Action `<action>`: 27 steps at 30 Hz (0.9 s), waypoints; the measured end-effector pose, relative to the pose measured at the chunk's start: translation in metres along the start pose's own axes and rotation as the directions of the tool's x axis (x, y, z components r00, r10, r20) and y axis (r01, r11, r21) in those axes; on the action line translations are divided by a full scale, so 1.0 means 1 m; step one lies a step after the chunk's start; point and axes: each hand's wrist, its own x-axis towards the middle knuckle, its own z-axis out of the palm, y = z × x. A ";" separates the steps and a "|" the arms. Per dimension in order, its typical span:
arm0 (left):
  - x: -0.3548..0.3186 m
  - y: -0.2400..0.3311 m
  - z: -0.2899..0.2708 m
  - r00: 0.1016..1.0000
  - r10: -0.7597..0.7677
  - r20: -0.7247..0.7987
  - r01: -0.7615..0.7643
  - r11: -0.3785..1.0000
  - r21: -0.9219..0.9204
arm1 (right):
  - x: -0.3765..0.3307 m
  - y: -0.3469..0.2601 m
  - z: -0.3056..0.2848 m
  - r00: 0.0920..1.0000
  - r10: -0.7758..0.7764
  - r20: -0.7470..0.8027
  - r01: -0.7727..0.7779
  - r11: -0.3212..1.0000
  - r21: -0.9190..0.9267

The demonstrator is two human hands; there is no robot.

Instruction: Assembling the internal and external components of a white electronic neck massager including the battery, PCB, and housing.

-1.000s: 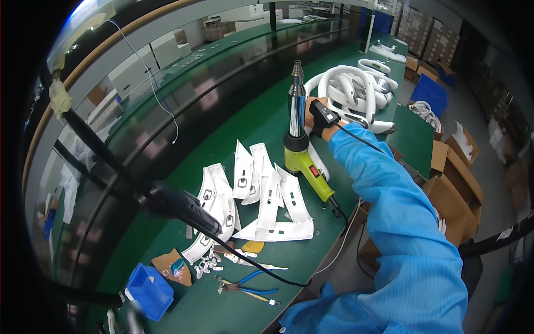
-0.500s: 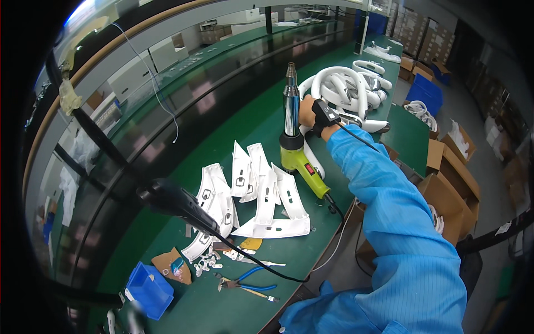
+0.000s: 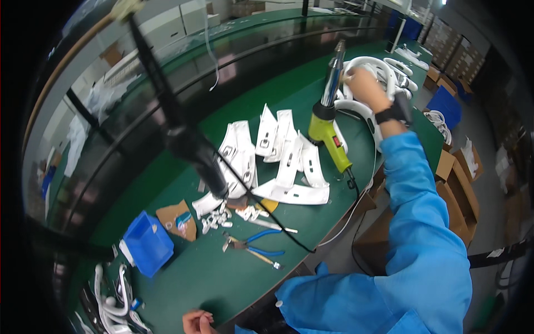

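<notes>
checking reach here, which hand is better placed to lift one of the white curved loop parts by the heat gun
Right. The right hand is stretched out and already on the white loop parts beside the upright heat gun. The left hand sits far back at the near table edge.

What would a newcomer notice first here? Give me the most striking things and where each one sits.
The yellow-green heat gun stands upright mid-bench, nozzle up. Just behind it the right hand rests on a pile of curved white tubes, while a fan of flat white plastic parts spreads to the gun's left. The left hand sits at the bench's near edge, beyond a blue bin.
</notes>
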 end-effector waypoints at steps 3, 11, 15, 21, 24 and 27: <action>-0.003 -0.002 -0.008 1.000 0.013 -0.006 -0.013 0.999 -0.030 | -0.026 -0.017 -0.069 0.977 0.166 -0.138 -0.139 0.973 0.185; -0.019 -0.002 -0.024 0.997 0.070 -0.011 -0.071 0.985 -0.159 | -0.206 -0.174 -0.188 0.988 0.154 0.007 0.007 -0.088 0.996; -0.072 0.011 -0.066 0.962 0.158 -0.223 -0.195 0.969 -0.153 | -0.258 -0.232 -0.135 0.586 -0.803 0.109 -0.219 -0.027 0.975; -0.167 -0.083 -0.192 0.692 -0.069 -0.719 0.053 0.998 -0.044 | -0.359 -0.429 -0.090 0.361 -0.840 0.405 -0.027 0.424 0.905; -0.247 -0.130 -0.254 0.707 0.025 -0.707 0.656 0.350 0.669 | -0.392 -0.485 -0.085 0.206 -0.924 0.322 0.030 0.335 0.942; -0.301 -0.120 -0.262 0.674 -0.214 -0.707 0.703 -0.107 0.703 | -0.413 -0.521 -0.073 0.167 -0.908 0.384 -0.026 0.385 0.923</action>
